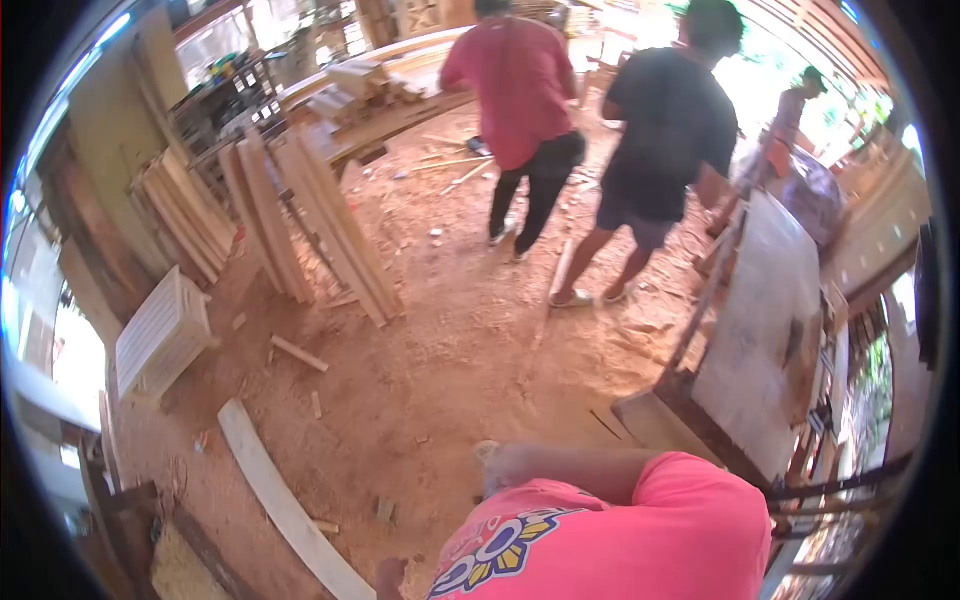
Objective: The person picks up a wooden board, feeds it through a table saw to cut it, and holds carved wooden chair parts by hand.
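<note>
So the bright pink printed shirt (610, 535) filled the bottom of the view, one bare arm bent across it. The right hand (503, 466) was a blur at the arm's end, so I couldn't tell if it was spread or pinching anything. The left hand was maybe the brown shape (391, 575) at the bottom edge; couldn't tell its state either. Nearest to that was a long, pale, curved-looking board (285, 505), flat on the reddish dirt floor (400, 400). Farther off, a white slatted crate (165, 335) sat near some leaning brown planks (335, 220), and two people stood with their backs turned, one in a red shirt (515, 90), one in a black shirt (670, 140).
</note>
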Motion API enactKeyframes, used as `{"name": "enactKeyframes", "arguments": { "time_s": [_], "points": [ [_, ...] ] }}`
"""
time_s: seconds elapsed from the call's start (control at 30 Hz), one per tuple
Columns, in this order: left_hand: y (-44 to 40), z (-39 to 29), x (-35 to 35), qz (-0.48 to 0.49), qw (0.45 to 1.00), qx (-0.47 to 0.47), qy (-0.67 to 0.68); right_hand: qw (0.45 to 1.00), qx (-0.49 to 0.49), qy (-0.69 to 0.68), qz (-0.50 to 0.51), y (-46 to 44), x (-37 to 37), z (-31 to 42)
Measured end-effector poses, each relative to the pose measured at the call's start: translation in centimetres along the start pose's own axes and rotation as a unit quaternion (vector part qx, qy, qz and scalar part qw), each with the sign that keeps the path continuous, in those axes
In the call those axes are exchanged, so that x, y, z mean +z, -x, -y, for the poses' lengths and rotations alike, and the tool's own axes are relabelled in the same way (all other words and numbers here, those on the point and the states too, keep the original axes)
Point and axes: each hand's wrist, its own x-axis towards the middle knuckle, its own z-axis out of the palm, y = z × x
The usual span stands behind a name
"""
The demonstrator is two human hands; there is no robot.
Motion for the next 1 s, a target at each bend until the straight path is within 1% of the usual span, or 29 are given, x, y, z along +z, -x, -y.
{"name": "enactKeyframes", "arguments": {
  "time_s": [0.03, 0.07, 0.1, 0.13, 0.17, 0.2, 0.23, 0.27, 0.33, 0.37, 0.4, 0.43, 0.47, 0.5, 0.53, 0.57, 0.6, 0.63, 0.67, 0.7, 0.77, 0.87, 0.93, 1.0],
  "points": [
    [2.5, 0.5, 1.9, -0.005, 0.987, -0.063, 0.149, 0.999, -0.025, 0.017, -0.017, -1.3, 0.4, -0.2],
    [4.9, 0.3, 4.7, -0.012, 0.945, -0.127, 0.301, 0.997, -0.056, 0.038, -0.027, -1.9, 1.3, -0.3],
    [3.6, -7.7, 7.8, -0.065, 0.943, -0.058, 0.322, 0.996, -0.057, 0.068, 0.015, -2.0, -3.5, -3.4],
    [8.5, -13.5, 14.9, -0.114, 0.935, -0.019, 0.335, 0.993, -0.071, 0.072, 0.067, 1.1, -3.9, -5.1],
    [7.8, -17.6, 18.4, -0.054, 0.68, -0.111, 0.722, 0.981, -0.031, 0.147, 0.122, 0.5, -8.1, -4.0],
    [6.0, -20.0, 14.5, -0.113, 0.754, -0.08, 0.643, 0.956, -0.007, 0.255, 0.147, -2.6, -13.7, -2.8],
    [5.0, -23.1, 9.2, -0.177, 0.815, -0.061, 0.548, 0.968, -0.074, 0.238, 0.044, -6.6, -16.1, -1.3],
    [5.1, -22.0, 6.9, -0.174, 0.834, -0.059, 0.521, 0.967, -0.15, 0.196, -0.055, -10.4, -17.8, 0.3],
    [5.2, -20.1, 2.2, -0.167, 0.869, -0.055, 0.463, 0.997, -0.004, 0.042, -0.068, -16.3, -18.6, 3.3],
    [4.5, -19.3, 4.2, -0.261, 0.827, 0.02, 0.498, 0.997, -0.036, 0.009, -0.068, -19.3, -17.9, 2.9],
    [3.5, -18.7, 5.6, -0.243, 0.81, -0.026, 0.534, 0.995, -0.057, -0.028, -0.071, -22.3, -16.4, 1.9],
    [2.9, -18.4, 6.0, -0.216, 0.705, -0.096, 0.669, 0.999, -0.022, -0.007, -0.024, -25.5, -14.2, 0.8],
    [4.0, -15.7, 7.8, -0.279, 0.786, -0.081, 0.546, 1.0, -0.003, -0.011, 0.018, -26.6, -13.0, 0.3],
    [3.2, -14.9, 11.3, -0.312, 0.848, -0.05, 0.425, 0.997, 0.039, 0.008, 0.06, -27.5, -11.1, -1.5],
    [3.6, -14.4, 13.3, -0.281, 0.75, -0.147, 0.58, 0.975, 0.088, 0.139, 0.147, -28.6, -8.5, -4.0],
    [4.1, -13.0, 14.0, -0.246, 0.622, -0.242, 0.703, 0.931, 0.124, 0.264, 0.221, -31.0, -5.9, -7.6],
    [4.9, -10.9, 14.4, -0.243, 0.593, -0.275, 0.717, 0.922, 0.002, 0.256, 0.291, -33.9, -3.1, -16.5],
    [6.0, -9.6, 15.8, -0.235, 0.564, -0.307, 0.73, 0.913, 0.06, 0.239, 0.326, -32.6, -3.5, -8.6],
    [4.8, -8.0, 17.6, -0.242, 0.501, -0.336, 0.76, 0.899, 0.119, 0.225, 0.356, -31.0, -4.2, 0.8],
    [5.2, -6.8, 19.2, -0.256, 0.439, -0.368, 0.778, 0.898, 0.087, 0.231, 0.364, -32.9, -3.6, 1.3],
    [6.6, -4.8, 21.6, -0.286, 0.361, -0.4, 0.793, 0.897, 0.02, 0.235, 0.374, -37.0, -2.2, 3.0],
    [7.9, -2.3, 21.2, -0.322, 0.259, -0.427, 0.804, 0.857, 0.015, 0.329, 0.397, -45.6, -0.8, 8.1],
    [7.8, -2.3, 21.5, -0.317, 0.195, -0.455, 0.809, 0.882, 0.112, 0.288, 0.357, -52.8, 0.4, 11.5],
    [4.3, -4.1, 23.9, -0.304, 0.18, -0.483, 0.801, 0.896, 0.083, 0.278, 0.337, -59.8, 1.8, 17.7]
  ]
}}
